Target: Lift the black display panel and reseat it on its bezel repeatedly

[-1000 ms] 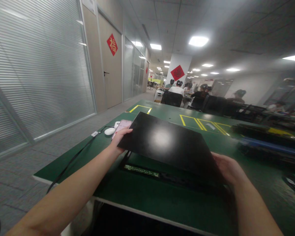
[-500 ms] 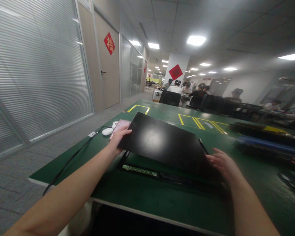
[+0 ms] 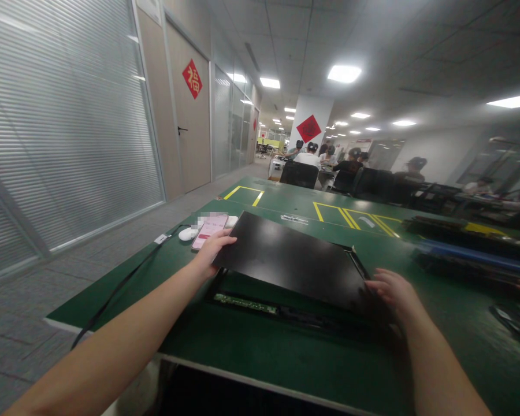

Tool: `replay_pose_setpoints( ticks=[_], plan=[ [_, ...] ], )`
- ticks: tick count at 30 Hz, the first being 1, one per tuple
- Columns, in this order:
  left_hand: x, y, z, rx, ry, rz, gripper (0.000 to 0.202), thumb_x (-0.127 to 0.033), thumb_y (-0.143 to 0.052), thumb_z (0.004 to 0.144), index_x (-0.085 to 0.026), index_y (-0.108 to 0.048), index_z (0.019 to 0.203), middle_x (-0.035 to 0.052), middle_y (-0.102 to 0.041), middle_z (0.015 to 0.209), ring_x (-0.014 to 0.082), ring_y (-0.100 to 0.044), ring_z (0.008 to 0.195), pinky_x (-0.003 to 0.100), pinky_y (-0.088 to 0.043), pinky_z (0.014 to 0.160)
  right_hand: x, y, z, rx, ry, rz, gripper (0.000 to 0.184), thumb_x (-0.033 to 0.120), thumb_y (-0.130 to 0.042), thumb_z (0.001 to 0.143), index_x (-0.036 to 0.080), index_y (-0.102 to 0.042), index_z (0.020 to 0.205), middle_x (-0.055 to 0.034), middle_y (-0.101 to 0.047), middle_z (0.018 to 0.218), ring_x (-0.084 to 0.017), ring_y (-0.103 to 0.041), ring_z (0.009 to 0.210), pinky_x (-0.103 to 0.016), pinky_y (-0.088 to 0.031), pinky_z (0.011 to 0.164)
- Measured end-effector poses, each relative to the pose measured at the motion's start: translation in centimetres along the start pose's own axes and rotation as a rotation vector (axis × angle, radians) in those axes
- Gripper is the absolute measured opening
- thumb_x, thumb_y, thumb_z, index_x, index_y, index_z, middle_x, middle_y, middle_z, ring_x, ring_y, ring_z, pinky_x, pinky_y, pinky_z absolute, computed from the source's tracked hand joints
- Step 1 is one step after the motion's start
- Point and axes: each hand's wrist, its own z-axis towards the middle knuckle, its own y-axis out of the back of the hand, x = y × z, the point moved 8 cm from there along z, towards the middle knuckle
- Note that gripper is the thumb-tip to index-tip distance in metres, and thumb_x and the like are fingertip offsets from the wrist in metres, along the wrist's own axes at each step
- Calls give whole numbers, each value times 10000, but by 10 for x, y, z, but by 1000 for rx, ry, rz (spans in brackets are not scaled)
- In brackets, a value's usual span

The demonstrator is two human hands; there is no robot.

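From afar, my left hand [image 3: 210, 251] clasps the black panel [image 3: 286, 254], tilted over a frame [image 3: 357, 263] on the tabletop [image 3: 242, 346]; my right hand [image 3: 395, 293] (I can't tell whether its fingers grip) is at the other end. I judge this positioning; next calls for even support.

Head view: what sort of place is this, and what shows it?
Probably an office floor used as a workshop: a green table with yellow markings, an exposed circuit board, and people seated at other tables beyond.
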Motion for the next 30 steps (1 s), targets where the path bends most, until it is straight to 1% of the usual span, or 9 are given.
replay_pose_setpoints(
  ticks=[7,12,18,24,30],
  plan=[
    [-8,-5,-3,26,-32,9,417,-100,-719,602,-127,-683,1017,61,-735,742,182,-669,577,264,-524,544,1,-3,-2,10,1,-12,426,307,-621,628,179,-581,1033,-102,-721,708,-136,-493,502,-228,-324,444],
    [-3,-7,-2,56,-24,27,465,-115,-736,599,-133,-664,1058,52,-731,742,177,-665,576,264,-521,551,2,1,-2,-1,-15,-32,440,310,-630,617,174,-577,1032,-106,-716,687,-136,-493,482,-227,-313,437],
    [2,-7,-3,49,-11,58,524,-133,-754,587,-142,-640,1098,54,-733,764,197,-680,609,275,-519,561,4,6,-3,-30,12,-32,359,292,-633,622,185,-577,961,-103,-709,663,-140,-485,461,-235,-297,422],
    [8,-6,-2,41,19,69,490,-132,-758,590,-140,-642,1066,60,-729,740,210,-684,603,276,-508,546,6,9,-5,-53,24,-51,325,288,-631,622,181,-592,927,-105,-709,667,-148,-501,472,-249,-322,434],
    [11,-6,-1,50,25,66,496,-129,-776,585,-151,-648,1064,52,-734,768,200,-684,614,283,-517,581,6,12,-4,-85,27,-78,284,283,-629,624,172,-605,884,-108,-704,652,-136,-478,454,-248,-314,424]
  ],
)
